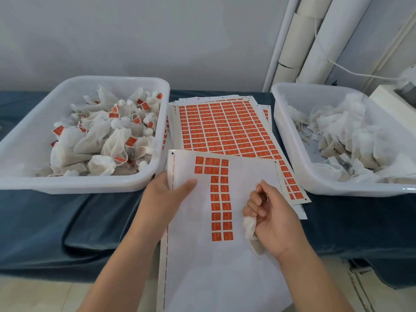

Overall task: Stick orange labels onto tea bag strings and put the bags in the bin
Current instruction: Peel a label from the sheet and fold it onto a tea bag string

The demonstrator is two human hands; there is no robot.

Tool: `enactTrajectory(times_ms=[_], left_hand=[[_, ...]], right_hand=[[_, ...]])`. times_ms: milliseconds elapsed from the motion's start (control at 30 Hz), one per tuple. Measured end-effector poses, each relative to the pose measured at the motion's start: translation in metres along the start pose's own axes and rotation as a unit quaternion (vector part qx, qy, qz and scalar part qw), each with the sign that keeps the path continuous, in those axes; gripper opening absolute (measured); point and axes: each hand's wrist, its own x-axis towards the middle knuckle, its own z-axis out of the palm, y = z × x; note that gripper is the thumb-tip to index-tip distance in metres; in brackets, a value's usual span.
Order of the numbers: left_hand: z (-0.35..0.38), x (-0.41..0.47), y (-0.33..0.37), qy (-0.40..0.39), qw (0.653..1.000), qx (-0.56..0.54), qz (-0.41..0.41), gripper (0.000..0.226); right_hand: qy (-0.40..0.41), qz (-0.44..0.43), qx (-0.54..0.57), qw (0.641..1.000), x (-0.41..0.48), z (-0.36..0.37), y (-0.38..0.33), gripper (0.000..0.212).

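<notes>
Left of the stack of full label sheets [225, 129] stood a white bin [29, 140] heaped with labelled tea bags [108, 136]; right of it, a second bin [290, 136] held unlabelled bags [351, 131]. In front, a nearly stripped sheet [225, 278] bore two orange label columns [221, 199], one crumpled bag [249, 228] above it.

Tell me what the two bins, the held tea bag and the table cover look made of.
Left bin and right bin: white plastic, semi-gloss; moulded rolled rims, translucent walls. Tea bag in the right hand: thin matte mesh, likely non-woven fabric; crumples softly. Table cover: dark blue cloth, perhaps velvet; soft folds, faint sheen.
</notes>
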Motion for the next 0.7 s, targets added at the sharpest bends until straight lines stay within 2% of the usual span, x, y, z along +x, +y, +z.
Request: enactTrajectory(times_ms=[100,167,267,333,433,600,700], left_hand=[[0.000,0.003,-0.002,-0.013,0.999,-0.034,0.003,0.026],[-0.002,-0.001,-0.002,-0.034,0.998,-0.058,0.017,0.026],[-0.003,-0.014,0.004,-0.060,0.994,-0.078,0.042,0.037],[-0.003,-0.023,0.008,-0.057,0.993,-0.080,0.064,0.046],[-0.002,-0.032,0.010,-0.040,0.990,-0.092,0.101,0.051],[-0.002,-0.041,0.006,-0.050,0.984,-0.086,0.149,0.032],[-0.003,-0.043,0.005,-0.067,0.981,-0.081,0.163,0.031]], right_hand=[[-0.018,-0.025,-0.076,0.997,-0.007,0.004,0.000,0.027],[-0.010,-0.050,-0.180,0.982,-0.017,0.014,-0.002,0.033],[0.004,-0.095,-0.340,0.936,-0.029,0.042,0.000,0.029],[0.015,-0.136,-0.388,0.912,-0.031,0.061,0.003,0.016],[0.031,-0.231,-0.438,0.868,-0.033,0.080,0.010,0.015],[0.026,-0.375,-0.532,0.759,-0.032,0.086,0.016,0.017],[0.025,-0.402,-0.565,0.720,-0.032,0.085,0.016,0.027]])
